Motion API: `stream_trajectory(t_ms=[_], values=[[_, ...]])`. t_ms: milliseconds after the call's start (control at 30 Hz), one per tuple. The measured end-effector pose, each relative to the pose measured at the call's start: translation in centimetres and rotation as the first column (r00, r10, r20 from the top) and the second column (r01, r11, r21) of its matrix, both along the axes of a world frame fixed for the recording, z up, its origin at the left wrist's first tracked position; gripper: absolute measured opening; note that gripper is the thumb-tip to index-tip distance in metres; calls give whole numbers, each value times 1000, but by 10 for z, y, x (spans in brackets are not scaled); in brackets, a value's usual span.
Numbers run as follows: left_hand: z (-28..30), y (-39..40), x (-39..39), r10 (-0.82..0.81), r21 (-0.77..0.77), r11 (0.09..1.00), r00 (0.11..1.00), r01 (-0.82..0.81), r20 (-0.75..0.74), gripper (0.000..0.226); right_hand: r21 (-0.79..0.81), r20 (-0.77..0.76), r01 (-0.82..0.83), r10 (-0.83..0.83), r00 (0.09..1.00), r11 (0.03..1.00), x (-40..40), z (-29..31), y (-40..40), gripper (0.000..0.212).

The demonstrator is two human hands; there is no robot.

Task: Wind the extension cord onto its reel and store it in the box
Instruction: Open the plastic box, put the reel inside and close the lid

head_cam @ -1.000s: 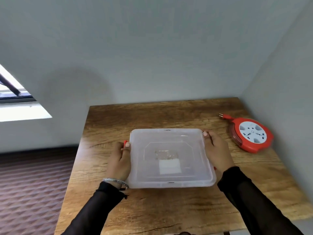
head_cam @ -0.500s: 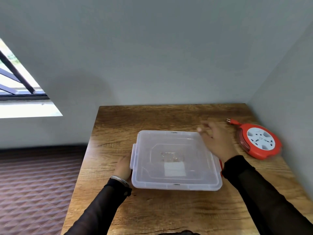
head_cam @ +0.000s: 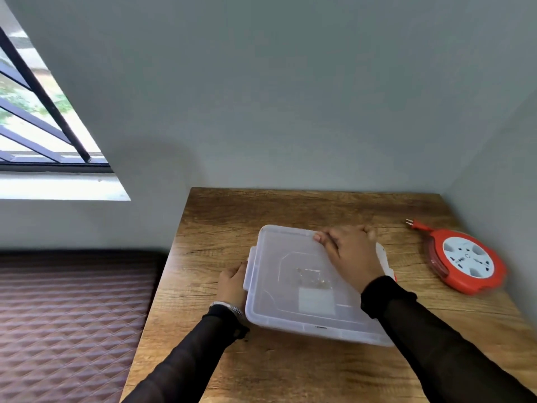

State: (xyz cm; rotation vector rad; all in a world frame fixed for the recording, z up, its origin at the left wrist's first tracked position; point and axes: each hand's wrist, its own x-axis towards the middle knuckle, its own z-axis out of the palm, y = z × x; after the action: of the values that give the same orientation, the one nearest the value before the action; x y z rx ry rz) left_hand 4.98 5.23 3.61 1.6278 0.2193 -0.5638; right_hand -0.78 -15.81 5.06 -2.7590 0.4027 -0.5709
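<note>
A clear plastic box (head_cam: 290, 289) with its lid on lies on the wooden table (head_cam: 290, 210). My left hand (head_cam: 232, 282) holds the box's left side at the clasp, thumb on top. My right hand (head_cam: 351, 254) lies across the lid's far right corner, thumb on the lid and fingers curled over the far rim. The red extension cord reel (head_cam: 467, 261) with a white socket face lies flat to the right of the box, untouched. Its cord is wound in, and the red plug (head_cam: 414, 223) sticks out toward the back.
The table stands in a corner, with grey walls (head_cam: 508, 170) just behind it and along its right side, close to the reel. A barred window (head_cam: 43, 112) is at the left. A brown quilted surface (head_cam: 72, 315) lies below the table's left edge.
My right hand left the box's right side and moved onto the lid's far corner. My left hand slid lower on the left side. The box turned slightly.
</note>
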Motion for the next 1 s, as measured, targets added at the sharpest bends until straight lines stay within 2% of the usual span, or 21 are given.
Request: stream_trajectory(t_ms=[100, 233, 300, 400, 533, 600, 633, 733, 833, 933, 1000], values=[[-4, 1, 3, 23, 22, 999, 999, -24, 35, 47, -135, 176, -30, 54, 983, 990, -3, 21, -1, 25], [-2, 2, -7, -49, 44, 998, 996, 46, 72, 40, -212, 226, -109, 157, 961, 971, 1, 63, -5, 30], [-1, 2, -11, -58, -5, 998, 996, 58, 69, 37, -202, 234, -128, 175, 956, 971, 4, 90, -4, 33], [-10, 6, 7, -49, 52, 998, 983, 41, 180, 19, -127, 359, -121, 159, 920, 984, 10, 131, 8, 30], [-7, 24, 63, 138, 62, 985, 951, -161, 277, 19, 47, 536, -291, 222, 814, 955, 40, 150, 30, 20], [0, 38, 96, 214, 87, 963, 919, -256, 332, 25, 61, 456, -349, 285, 843, 935, 63, 135, 40, 17], [2, 45, 110, 231, 111, 952, 911, -283, 340, 30, 70, 364, -361, 313, 877, 930, 76, 123, 46, 18], [10, 60, 134, 190, 238, 928, 912, -288, 363, 47, 48, -50, -367, 369, 928, 929, 113, 79, 63, 16], [11, 65, 139, 90, 341, 910, 916, -235, 392, 52, -28, -367, -332, 299, 881, 943, 142, 44, 77, 15], [5, 67, 136, -5, 428, 887, 924, -172, 383, 45, -60, -506, -307, 236, 830, 950, 161, 26, 81, 27], [1, 67, 133, -27, 468, 869, 927, -163, 374, 43, -55, -569, -313, 228, 790, 948, 168, 15, 83, 28]])
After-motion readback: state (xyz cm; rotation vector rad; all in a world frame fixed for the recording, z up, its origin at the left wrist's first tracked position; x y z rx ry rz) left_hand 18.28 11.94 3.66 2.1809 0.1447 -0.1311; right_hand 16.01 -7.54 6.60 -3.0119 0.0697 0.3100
